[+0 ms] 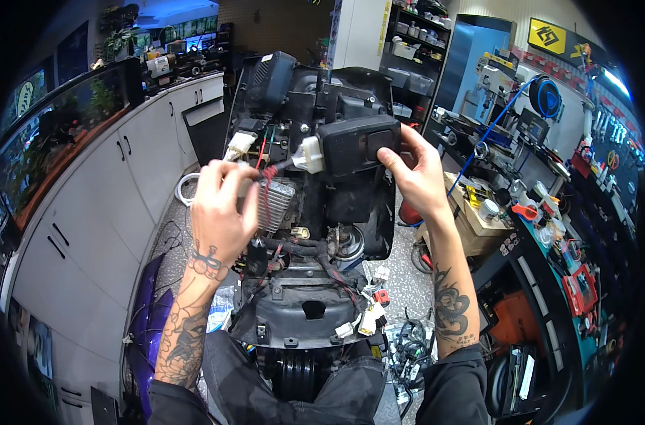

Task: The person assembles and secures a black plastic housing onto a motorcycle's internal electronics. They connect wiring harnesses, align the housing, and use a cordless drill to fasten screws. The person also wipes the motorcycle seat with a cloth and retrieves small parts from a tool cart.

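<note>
In my right hand (420,177) is a flat black rectangular module (345,145), gripped at its right end with the thumb on the near face and the fingers behind. A white plug connector (310,156) sits at the module's left end. My left hand (227,209) is closed, slightly blurred, on a dark wire bundle with red wrapping (269,172) that runs to this connector. Below the hands lies a black vehicle body frame (294,315) with a finned silver metal unit (276,202) in it. Another white connector (239,145) stands just beyond my left hand.
White cabinets (88,212) curve along the left. A wooden stand (475,219) and a cluttered tool bench (549,219) are on the right. Loose white connectors (368,319) hang at the frame's near right, above a wiring pile (411,361) on the floor. Purple panels (144,312) lean at left.
</note>
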